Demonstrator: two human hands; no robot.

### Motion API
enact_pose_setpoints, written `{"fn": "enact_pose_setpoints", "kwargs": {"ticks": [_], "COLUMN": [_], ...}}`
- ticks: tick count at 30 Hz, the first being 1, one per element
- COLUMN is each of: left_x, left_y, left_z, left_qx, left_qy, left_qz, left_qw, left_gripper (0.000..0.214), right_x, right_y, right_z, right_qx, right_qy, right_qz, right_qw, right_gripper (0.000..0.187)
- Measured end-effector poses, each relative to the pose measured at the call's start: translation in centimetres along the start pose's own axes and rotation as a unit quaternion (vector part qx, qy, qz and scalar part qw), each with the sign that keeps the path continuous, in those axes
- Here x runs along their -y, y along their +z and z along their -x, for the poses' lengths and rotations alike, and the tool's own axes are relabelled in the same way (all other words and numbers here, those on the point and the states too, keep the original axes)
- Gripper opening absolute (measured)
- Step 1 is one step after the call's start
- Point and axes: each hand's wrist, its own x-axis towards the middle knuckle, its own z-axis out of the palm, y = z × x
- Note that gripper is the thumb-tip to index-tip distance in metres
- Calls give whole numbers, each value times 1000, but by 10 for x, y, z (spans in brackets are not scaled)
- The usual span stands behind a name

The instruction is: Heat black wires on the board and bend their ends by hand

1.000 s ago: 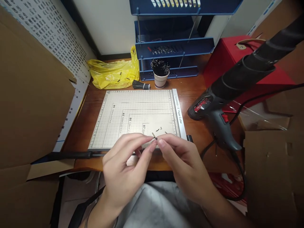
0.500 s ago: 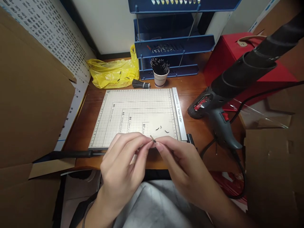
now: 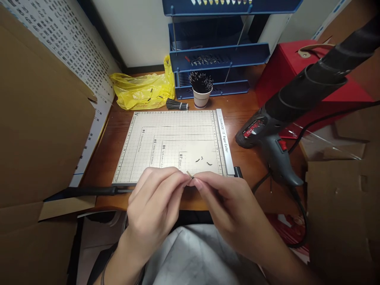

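Between my fingertips, over the front edge of the paper cutter [image 3: 142, 158], is a small thin piece [image 3: 190, 174], dark with a brassy, metal-looking end; its exact kind is too small to tell. My left hand [image 3: 157, 202] pinches it from the left, thumb and forefinger together. From the right, my right hand [image 3: 230, 206] pinches the same piece, its fingertips touching those of the left. Just beyond the hands, several short dark scraps [image 3: 209, 163] lie on the gridded board.
Behind the board stand a paper cup [image 3: 202, 99] full of black wires, a tied wire bundle [image 3: 177, 105] and a yellow plastic bag [image 3: 142, 95]. A blue rack [image 3: 219, 55] rises at the back. To the right hangs a heat gun [image 3: 273, 134] beside a red box [image 3: 299, 63].
The view has shifted slightly. Both hands keep their pinch on the small piece, and the left thumb is now more hidden behind the fingers.
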Motion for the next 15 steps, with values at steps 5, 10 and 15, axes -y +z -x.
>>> {"fn": "enact_pose_setpoints", "kwargs": {"ticks": [5,10,15], "left_x": [0,-2,-10], "left_y": [1,0,-1], "left_z": [1,2,3], "left_qx": [19,17,-1], "left_qy": [-6,-24,-85], "left_qz": [-28,-38,21], "left_qw": [999,999,996], "left_gripper": [24,19,20], "right_x": [-1,-1,-6], "right_y": [-2,-4,1], "right_z": [0,0,1], "right_qx": [23,28,-29], "right_qy": [7,-8,-94], "right_qz": [-14,-14,41], "right_qw": [1000,999,994], "right_gripper": [31,27,20]}}
